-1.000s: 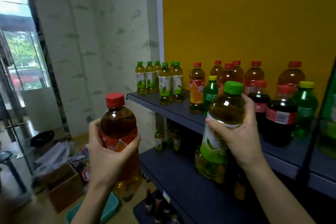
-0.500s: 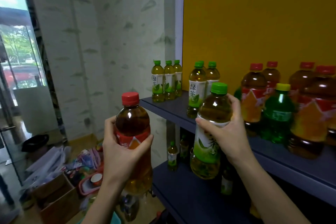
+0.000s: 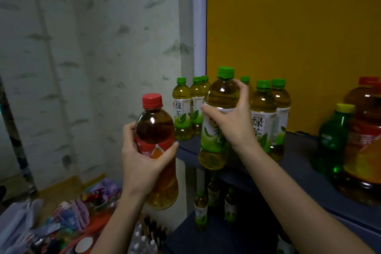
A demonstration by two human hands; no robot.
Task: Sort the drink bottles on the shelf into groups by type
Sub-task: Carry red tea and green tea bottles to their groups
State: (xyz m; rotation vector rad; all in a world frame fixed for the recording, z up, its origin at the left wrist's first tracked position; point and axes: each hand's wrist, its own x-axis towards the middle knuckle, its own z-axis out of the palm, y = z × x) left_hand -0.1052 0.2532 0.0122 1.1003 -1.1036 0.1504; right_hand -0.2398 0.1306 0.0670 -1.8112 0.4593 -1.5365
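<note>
My left hand (image 3: 142, 163) grips a red-capped brown tea bottle (image 3: 156, 128) in the air, left of the shelf. My right hand (image 3: 233, 121) holds a green-capped green tea bottle (image 3: 221, 93) upright, its base just at the front edge of the upper shelf (image 3: 299, 163). Several green tea bottles (image 3: 182, 109) of the same kind stand in a cluster behind it at the shelf's left end. To the right stand a green soda bottle (image 3: 332, 142) with a yellow cap and large red-capped tea bottles (image 3: 365, 130).
A lower shelf (image 3: 216, 237) carries small green tea bottles (image 3: 201, 210). Below left, the floor is cluttered with bags, packaging and small bottles (image 3: 86, 212). A white post (image 3: 199, 27) and a yellow back panel (image 3: 288, 27) bound the shelf.
The view has swung left and closer to the shelf's left end. My right hand has carried the green tea bottle up toward the cluster of green tea bottles. My left hand still holds its bottle.
</note>
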